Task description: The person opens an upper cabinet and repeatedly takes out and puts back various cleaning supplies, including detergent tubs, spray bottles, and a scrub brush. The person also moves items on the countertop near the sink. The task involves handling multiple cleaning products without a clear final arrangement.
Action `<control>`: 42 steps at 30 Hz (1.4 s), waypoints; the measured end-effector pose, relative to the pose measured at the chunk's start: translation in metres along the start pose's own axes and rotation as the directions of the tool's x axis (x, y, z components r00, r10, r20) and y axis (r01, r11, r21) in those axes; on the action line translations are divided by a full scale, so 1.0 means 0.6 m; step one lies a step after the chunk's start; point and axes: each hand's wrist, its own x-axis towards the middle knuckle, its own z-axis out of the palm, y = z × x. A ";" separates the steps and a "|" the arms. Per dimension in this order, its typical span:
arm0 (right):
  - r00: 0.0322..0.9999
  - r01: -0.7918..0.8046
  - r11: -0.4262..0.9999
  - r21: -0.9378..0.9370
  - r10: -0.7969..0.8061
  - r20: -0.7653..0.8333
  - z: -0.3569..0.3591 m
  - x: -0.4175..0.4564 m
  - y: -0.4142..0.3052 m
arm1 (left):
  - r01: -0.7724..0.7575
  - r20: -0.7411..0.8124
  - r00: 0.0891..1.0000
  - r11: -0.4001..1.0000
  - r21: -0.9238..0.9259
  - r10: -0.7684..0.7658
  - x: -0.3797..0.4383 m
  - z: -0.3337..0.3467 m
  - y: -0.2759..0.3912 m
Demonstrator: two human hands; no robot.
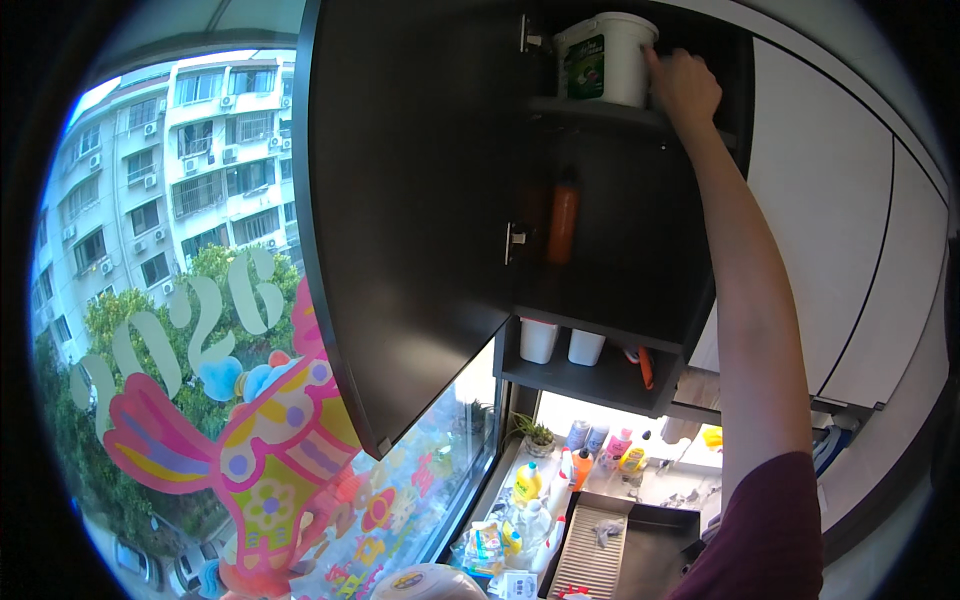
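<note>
My right hand (686,86) is raised to the top shelf of the open dark wall cabinet (622,187). Its thumb side meets or nearly meets the right side of a white plastic tub (630,60) with a green label. The fingers are blurred and partly hidden, so any grip is unclear. The tub stands on the upper shelf (600,110). Below it, an orange bottle (564,225) with a dark top stands in the shadowed middle compartment. My left hand is out of view.
The cabinet door (412,210) swings out leftward beside a window with colourful stickers (270,480). White containers (538,341) and an orange-handled tool (645,367) sit in the lower niche. Cleaning bottles (527,484), a potted plant (536,435) and a dark sink (660,540) with a drying rack (589,547) lie below.
</note>
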 end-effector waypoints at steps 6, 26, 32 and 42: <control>0.967 -0.091 0.991 0.097 0.064 0.248 0.044 -0.017 -0.049 | -0.003 -0.004 1.000 1.000 0.000 0.003 0.004 0.014 0.001; 0.983 0.029 0.981 0.191 -0.063 0.174 0.018 -0.042 -0.141 | -0.001 0.057 0.998 1.000 0.002 0.001 0.020 0.024 0.016; 0.978 0.032 0.988 0.154 -0.063 0.197 0.028 -0.060 -0.143 | 0.004 0.055 0.998 1.000 -0.002 -0.004 0.022 0.021 0.015; 0.990 0.045 0.994 0.098 -0.058 0.127 0.031 -0.062 -0.161 | 0.003 0.063 0.998 1.000 -0.013 -0.003 0.026 0.017 0.017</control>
